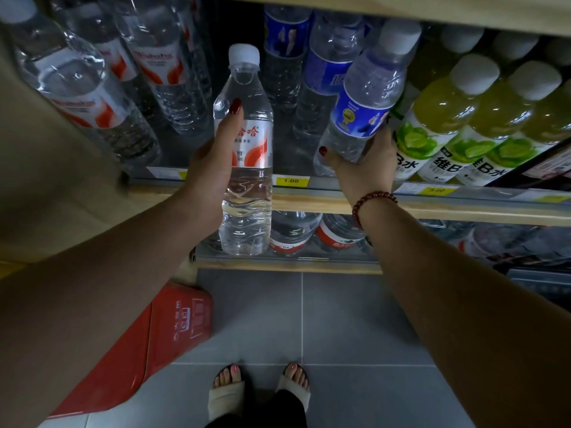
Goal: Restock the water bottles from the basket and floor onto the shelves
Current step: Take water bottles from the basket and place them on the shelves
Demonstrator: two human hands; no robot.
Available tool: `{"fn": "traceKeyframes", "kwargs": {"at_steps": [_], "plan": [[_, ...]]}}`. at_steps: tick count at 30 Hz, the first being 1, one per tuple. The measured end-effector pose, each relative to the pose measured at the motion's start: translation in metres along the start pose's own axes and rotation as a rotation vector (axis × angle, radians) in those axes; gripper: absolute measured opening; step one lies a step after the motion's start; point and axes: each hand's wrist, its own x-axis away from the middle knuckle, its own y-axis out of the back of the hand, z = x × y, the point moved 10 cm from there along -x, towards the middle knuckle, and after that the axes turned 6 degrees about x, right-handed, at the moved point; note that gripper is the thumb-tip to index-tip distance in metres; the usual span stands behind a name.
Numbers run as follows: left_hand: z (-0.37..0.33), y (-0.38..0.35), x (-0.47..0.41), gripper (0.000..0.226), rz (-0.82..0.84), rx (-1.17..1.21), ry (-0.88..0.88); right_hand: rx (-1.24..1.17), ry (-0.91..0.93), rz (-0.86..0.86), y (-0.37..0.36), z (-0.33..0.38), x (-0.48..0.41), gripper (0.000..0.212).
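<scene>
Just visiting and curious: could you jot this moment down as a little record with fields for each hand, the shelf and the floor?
left hand: grips a red-label bottle, upright, in front of the shelf edge
right hand: grips a blue-label bottle, tilted, beside the yellow drinks
shelf: rows of bottles; price tag on its front
floor: red box lying left of the feet

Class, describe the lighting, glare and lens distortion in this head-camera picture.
Head view: dim, darkest deep in the shelf; glints on the red-labelled bottle in the left hand and the blue-labelled bottle in the right hand; wide-angle lens leans the lime drinks outward.
</scene>
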Motion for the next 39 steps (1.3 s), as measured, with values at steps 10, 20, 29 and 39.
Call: {"fn": "traceKeyframes", "kwargs": {"at_steps": [10, 20, 29, 39], "plan": [[-0.005, -0.002, 0.000, 0.088, -0.036, 0.004, -0.011, -0.004, -0.005, 0.022, 0.003, -0.012, -0.006, 0.067], [-0.015, 0.000, 0.013, 0.076, 0.026, -0.021, -0.039, -0.259, -0.075, -0.030, 0.022, -0.004, 0.043, 0.046], [-0.027, 0.016, 0.026, 0.093, 0.037, 0.020, -0.035, -0.404, -0.137, 0.522, -0.057, 0.062, 0.116, 0.030], [-0.035, 0.047, 0.045, 0.048, -0.012, 0.063, -0.130, -0.427, -0.149, 0.708, -0.096, 0.102, 0.124, 0.023]]}}
